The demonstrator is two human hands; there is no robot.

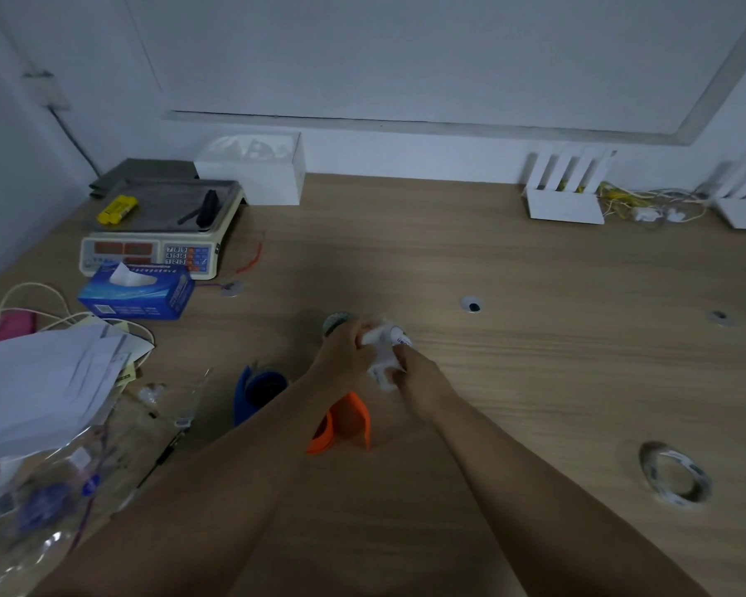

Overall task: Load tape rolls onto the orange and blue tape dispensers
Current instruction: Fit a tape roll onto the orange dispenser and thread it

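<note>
My left hand (346, 347) and my right hand (418, 374) meet over the middle of the wooden table, both gripping a crumpled white wrapper (384, 353) with print on it. Just behind my left hand a greyish tape roll (336, 321) peeks out. The blue dispenser (255, 392) lies to the left of my left forearm. The orange dispenser (345, 422) lies between my forearms, partly hidden by the left one. A clear tape roll (675, 473) lies flat at the right, away from both hands.
A blue tissue box (138, 290) and a weighing scale (156, 234) stand at the left. Loose papers (39, 381) and clear plastic bags (39, 489) crowd the near left. White boxes and yellow cables line the back wall. Small round caps dot the table (535, 381).
</note>
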